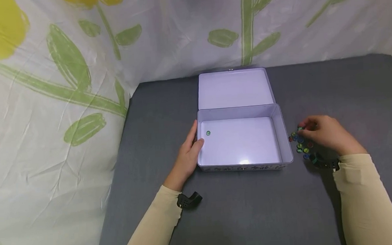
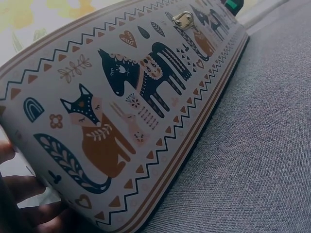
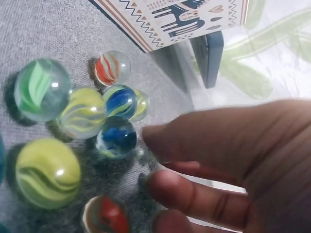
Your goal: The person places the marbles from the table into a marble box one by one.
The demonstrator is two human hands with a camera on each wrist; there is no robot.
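An open tin box [image 1: 241, 167] with a plain white inside stands in the middle of the table. My left hand [image 1: 187, 154] grips its left wall, thumb over the rim and fingers along the outside. In the left wrist view the box's front [image 2: 141, 87] shows a printed fox and horse. One green marble [image 1: 208, 133] lies inside, near the left wall. Right of the box, my right hand [image 1: 329, 134] pinches a clear marble [image 3: 146, 156], partly hidden by the fingers. Around these fingertips lie loose glass marbles, among them a yellow one [image 3: 47, 172] and a red-and-white one [image 3: 106, 216].
The hinged lid [image 1: 235, 89] leans back behind the box, and a metal clasp [image 2: 183, 20] sits on the front. Dark grey cloth covers the table [image 1: 247, 208]. Behind it hangs a white curtain [image 1: 174, 34] with painted leaves and yellow flowers.
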